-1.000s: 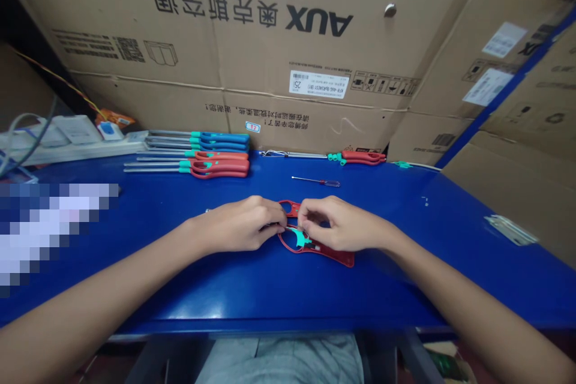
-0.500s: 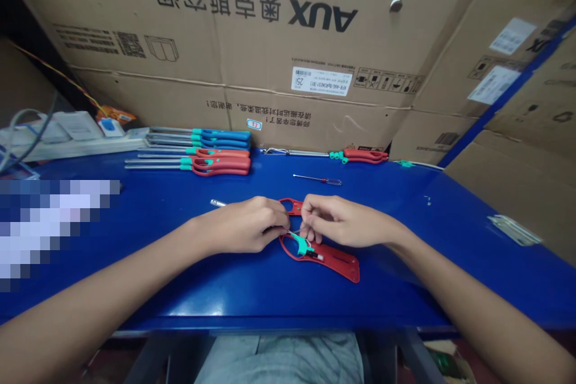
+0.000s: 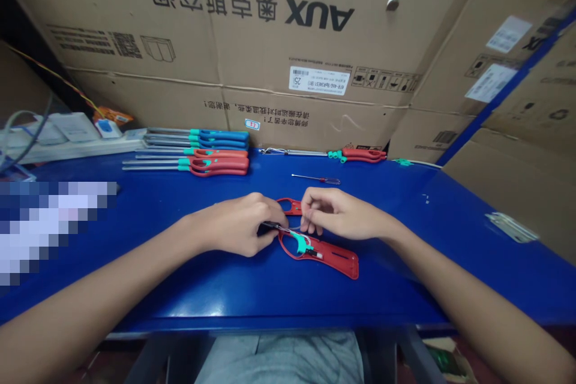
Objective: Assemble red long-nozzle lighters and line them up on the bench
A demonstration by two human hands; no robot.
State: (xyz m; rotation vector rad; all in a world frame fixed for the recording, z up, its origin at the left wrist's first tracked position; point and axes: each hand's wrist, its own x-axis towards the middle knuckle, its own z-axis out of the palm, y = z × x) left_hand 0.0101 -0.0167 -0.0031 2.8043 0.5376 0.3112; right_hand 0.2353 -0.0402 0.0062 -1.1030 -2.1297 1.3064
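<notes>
A red plastic lighter housing (image 3: 335, 262), open and with a teal part (image 3: 297, 242) seated in it, lies flat on the blue table (image 3: 382, 294). My left hand (image 3: 238, 225) is shut on a thin dark rod (image 3: 272, 226), whose tip reaches the teal part. My right hand (image 3: 339, 213) hangs just above the housing's upper end, its fingertips curled close to the teal part. A faint thin wire seems to pass near those fingertips, but I cannot tell whether they grip it. My fingers hide the housing's middle.
Rows of blue and red long-nosed lighters (image 3: 198, 153) lie at the back left, with another lighter (image 3: 324, 154) at the back centre. A small screwdriver (image 3: 315, 179), a power strip (image 3: 67, 147) and some pale metal strips (image 3: 510, 227) lie around. Cardboard boxes (image 3: 270, 42) form the back wall.
My right hand has lifted and drawn slightly right. My left hand has turned, bringing the dark rod into view, and its metal end no longer shows beyond the hand.
</notes>
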